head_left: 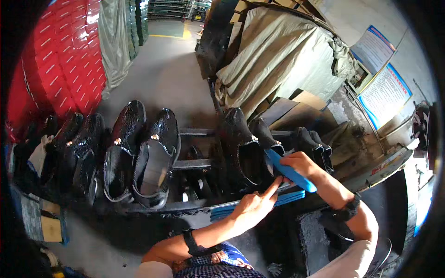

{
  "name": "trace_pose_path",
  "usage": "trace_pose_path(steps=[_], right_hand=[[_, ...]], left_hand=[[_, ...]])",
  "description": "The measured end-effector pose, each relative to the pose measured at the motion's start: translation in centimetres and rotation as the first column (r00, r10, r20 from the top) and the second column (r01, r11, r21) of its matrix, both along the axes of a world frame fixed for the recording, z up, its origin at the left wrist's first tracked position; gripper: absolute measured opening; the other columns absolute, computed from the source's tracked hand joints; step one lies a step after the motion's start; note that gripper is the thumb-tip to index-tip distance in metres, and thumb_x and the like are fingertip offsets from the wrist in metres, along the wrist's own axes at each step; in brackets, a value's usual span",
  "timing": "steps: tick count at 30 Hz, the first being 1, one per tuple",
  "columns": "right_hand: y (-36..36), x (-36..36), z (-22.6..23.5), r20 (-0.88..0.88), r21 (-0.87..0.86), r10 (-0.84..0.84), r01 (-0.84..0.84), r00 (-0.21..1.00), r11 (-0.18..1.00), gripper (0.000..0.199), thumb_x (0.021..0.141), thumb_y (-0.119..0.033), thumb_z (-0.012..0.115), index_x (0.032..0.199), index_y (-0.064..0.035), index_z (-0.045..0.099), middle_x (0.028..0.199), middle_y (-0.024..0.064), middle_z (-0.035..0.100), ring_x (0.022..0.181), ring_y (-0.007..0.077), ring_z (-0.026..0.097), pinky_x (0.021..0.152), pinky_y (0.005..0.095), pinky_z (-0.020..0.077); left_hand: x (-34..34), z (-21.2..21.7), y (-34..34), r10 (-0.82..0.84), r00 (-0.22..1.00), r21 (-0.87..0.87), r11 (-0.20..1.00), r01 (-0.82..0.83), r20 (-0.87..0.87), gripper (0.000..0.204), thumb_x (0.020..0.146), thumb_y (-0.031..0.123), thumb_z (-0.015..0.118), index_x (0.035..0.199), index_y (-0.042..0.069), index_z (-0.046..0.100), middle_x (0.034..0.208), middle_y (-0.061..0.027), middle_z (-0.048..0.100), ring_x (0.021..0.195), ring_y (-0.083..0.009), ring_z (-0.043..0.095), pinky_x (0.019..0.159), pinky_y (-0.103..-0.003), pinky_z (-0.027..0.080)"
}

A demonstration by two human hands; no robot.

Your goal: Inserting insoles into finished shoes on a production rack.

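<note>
At four o'clock, the right hand (pixel 307 167) was closed around a blue pad (pixel 293 175), leaving its tip free toward a black shoe (pixel 263 132). Whether the left hand (pixel 255 203) gripped anything, I couldn't tell. Shoe toes pointed toward twelve, perhaps keeping openings handy.

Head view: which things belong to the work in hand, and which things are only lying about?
In the work:
- blue insole-shaped piece, held by the right hand
- left hand, close beside it
- black shoes near the hands
- rack under the shoes
- blue stack, probably

Apparently just around:
- red boxes
- pale draped cover
- wall notices
</note>
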State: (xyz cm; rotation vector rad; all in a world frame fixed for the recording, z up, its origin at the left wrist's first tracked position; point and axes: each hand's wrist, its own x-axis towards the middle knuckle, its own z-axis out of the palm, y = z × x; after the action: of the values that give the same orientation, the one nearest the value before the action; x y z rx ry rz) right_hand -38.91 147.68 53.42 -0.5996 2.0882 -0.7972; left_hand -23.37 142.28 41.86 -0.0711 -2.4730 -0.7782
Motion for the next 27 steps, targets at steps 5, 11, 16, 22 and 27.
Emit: trace_pose_path(steps=[5,11,16,22,27], right_hand=[[-3.6,-2.4,-7.5,-0.672,0.076,0.108,-0.077,0.732,0.994,0.018,0.076,-0.014,0.054,0.074,0.0033,0.06,0.063,0.0113,0.059,0.061,0.0204,0.059,0.055,0.0369,0.0455],[-2.9,-6.9,-13.1,-0.796,0.092,0.264,-0.323,0.544,0.942,0.015,0.073,-0.007,0.053,0.083,-0.0045,0.064,0.087,0.0141,0.062,0.084,0.0266,0.057,0.076,0.0345,0.0421],[-4.7,-4.4,-6.7,-0.517,0.386,0.565,-0.414,0.643,0.824,0.025,0.082,-0.016,0.047,0.071,0.0,0.062,0.078,0.0192,0.059,0.074,0.0328,0.057,0.07,0.0381,0.0441],[-0.3,0.7,-3.0,-0.698,0.541,0.651,-0.376,0.297,0.752,0.041,0.089,-0.031,0.037,0.08,0.0006,0.062,0.067,0.0163,0.06,0.065,0.0361,0.058,0.071,0.0427,0.0446],[3.7,4.7,-0.5,-0.501,-0.553,-0.279,-0.055,0.819,0.831,0.048,0.09,-0.037,0.032,0.101,0.0014,0.059,0.102,0.012,0.061,0.099,0.0202,0.054,0.092,0.0308,0.0341]], left_hand=[[-0.3,-2.2,-0.3,-0.029,0.999,0.076,0.997,0.031,-0.03,0.024,0.072,0.008,0.057,0.094,0.0,0.056,0.134,-0.0174,0.031,0.049,-0.021,0.059,0.043,-0.03,0.051],[-0.7,-1.3,-0.4,-0.033,0.993,-0.014,0.999,0.032,-0.112,0.022,0.071,0.006,0.054,0.092,-0.001,0.057,0.136,-0.0134,0.03,0.046,-0.0191,0.058,0.042,-0.027,0.049],[-0.4,-1.6,-1.3,0.025,0.999,0.052,0.998,-0.023,-0.035,0.029,0.073,0.004,0.05,0.101,0.003,0.056,0.137,-0.0095,0.029,0.049,-0.0208,0.059,0.043,-0.029,0.05],[-0.9,-1.9,-0.2,-0.033,0.999,0.111,0.993,0.034,-0.006,0.026,0.075,0.005,0.052,0.102,0.004,0.053,0.134,-0.0093,0.034,0.05,-0.0215,0.059,0.042,-0.031,0.05],[1.9,-1.6,-0.2,-0.063,0.974,0.409,0.9,0.149,-0.216,0.03,0.078,0.023,0.059,0.101,0.004,0.057,0.121,-0.0104,0.048,0.064,-0.0247,0.062,0.058,-0.03,0.052]])
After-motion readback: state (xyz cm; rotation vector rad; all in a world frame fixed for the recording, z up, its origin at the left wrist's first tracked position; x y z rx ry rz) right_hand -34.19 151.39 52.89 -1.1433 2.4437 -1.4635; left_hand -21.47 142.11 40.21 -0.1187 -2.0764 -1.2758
